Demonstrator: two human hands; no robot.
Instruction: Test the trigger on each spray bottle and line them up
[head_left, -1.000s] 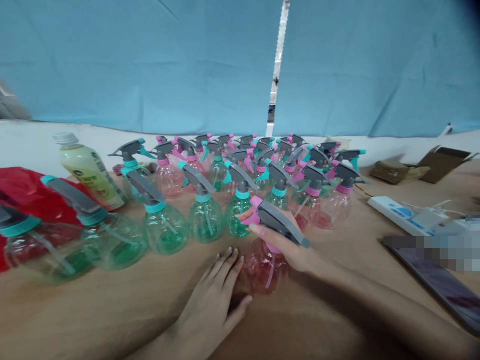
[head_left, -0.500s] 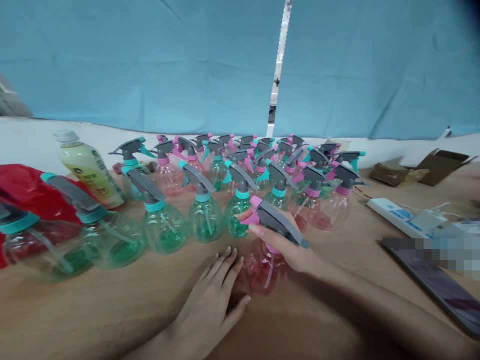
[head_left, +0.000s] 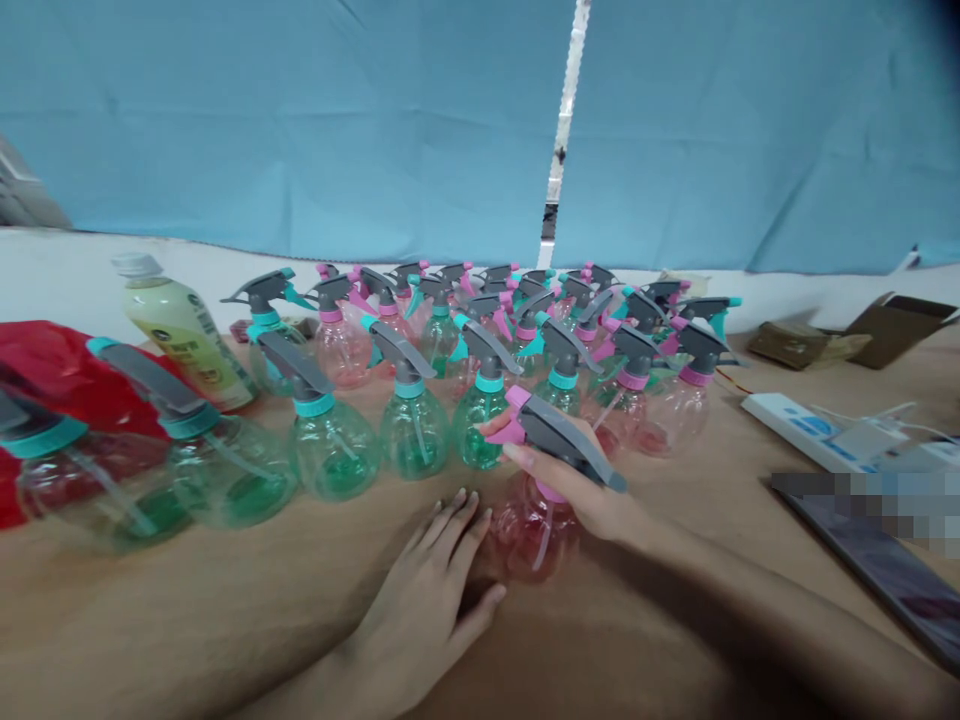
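Observation:
My right hand [head_left: 592, 490] is wrapped round the neck of a pink spray bottle [head_left: 534, 535], just under its grey and pink trigger head. The bottle stands upright, its nozzle pointing away to the left. Flat on the wooden table [head_left: 300, 610], my left hand [head_left: 431, 580] lies with fingers out, just left of the pink bottle and holding nothing. Beyond both hands runs a front row of spray bottles, among them a green one [head_left: 415, 435] and another green one [head_left: 334, 455]. Part of the held bottle's neck is hidden by my fingers.
More pink and green spray bottles crowd behind the front row. A labelled bottle with a white cap [head_left: 184, 340] and a red plastic bag [head_left: 45, 370] are at left. To the right are a power strip [head_left: 795, 430], a dark flat device [head_left: 862, 570] and an open cardboard box [head_left: 900, 330].
The whole view has shifted very slightly. My right hand keeps its hold on the pink spray bottle, and my left hand stays flat on the table.

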